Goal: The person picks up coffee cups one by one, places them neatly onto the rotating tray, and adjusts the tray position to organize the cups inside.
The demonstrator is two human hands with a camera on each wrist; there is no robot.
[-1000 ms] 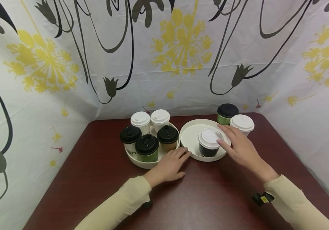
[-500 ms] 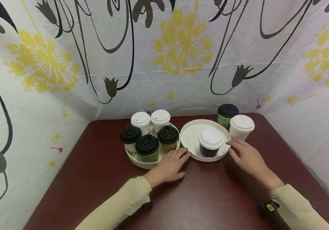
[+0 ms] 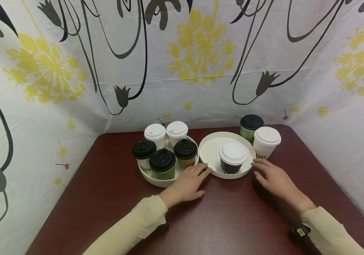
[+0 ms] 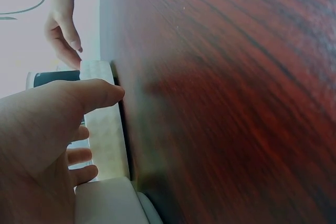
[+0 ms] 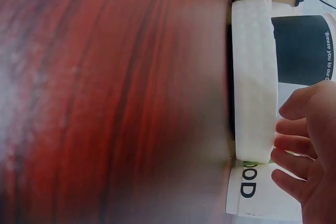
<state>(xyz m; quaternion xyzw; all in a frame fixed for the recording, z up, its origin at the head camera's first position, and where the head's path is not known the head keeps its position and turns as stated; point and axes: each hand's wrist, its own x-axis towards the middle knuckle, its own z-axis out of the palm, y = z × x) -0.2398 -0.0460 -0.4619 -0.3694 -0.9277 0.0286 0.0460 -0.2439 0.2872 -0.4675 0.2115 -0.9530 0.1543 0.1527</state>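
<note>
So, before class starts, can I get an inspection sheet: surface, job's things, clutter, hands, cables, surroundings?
Surface: dark red-brown table, wood-grain look.
Job's things: left tray holds five lidded cups; right tray holds one dark cup with a white lid; a green cup and a white cup, both lidded, stand outside it, to its right.
Clutter: nothing seen.
Hands: left hand at the right tray's near-left edge, right hand at its right edge; neither grips a cup.
Cables: nothing seen.
Surroundings: white sheeting with printed flowers, behind and at both sides.
</note>
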